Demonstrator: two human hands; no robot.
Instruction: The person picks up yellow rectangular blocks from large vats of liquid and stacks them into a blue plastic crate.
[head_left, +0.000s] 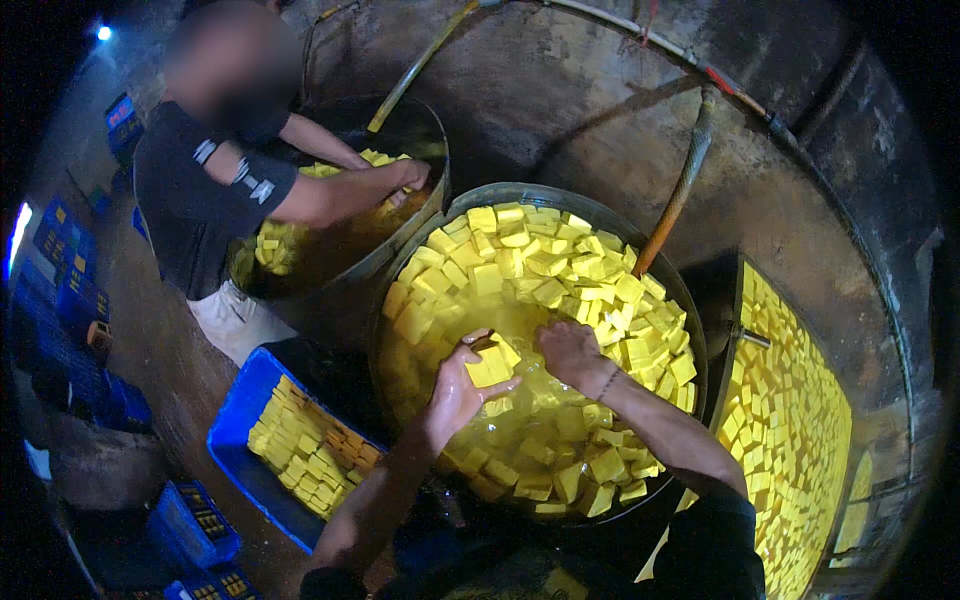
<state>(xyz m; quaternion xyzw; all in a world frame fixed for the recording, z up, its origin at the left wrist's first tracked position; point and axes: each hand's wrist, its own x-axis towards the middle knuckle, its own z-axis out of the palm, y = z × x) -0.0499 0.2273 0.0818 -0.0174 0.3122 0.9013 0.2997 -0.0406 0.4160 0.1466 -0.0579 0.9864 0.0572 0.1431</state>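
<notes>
A large round vat (701, 330) stands before me, with yellowish water and many yellow blocks (487, 279) that look like tofu. Above the water, my left hand (455, 390) holds a small stack of yellow blocks (493, 364) between thumb and fingers. My right hand (568, 347) is at the water's surface near the middle of the vat, knuckles up. Its fingertips are hidden, so whether they hold a block cannot be seen. Loose blocks crowd the far and right sides of the vat, and some lie under the water on the left.
At left, a blue crate (232, 442) holds rows of yellow and orange blocks. Another person (217, 187) reaches into a second vat (442, 161). A hose (686, 176) dips into my vat. A big container of yellow blocks (787, 420) stands at right; blue baskets (193, 525) stand lower left.
</notes>
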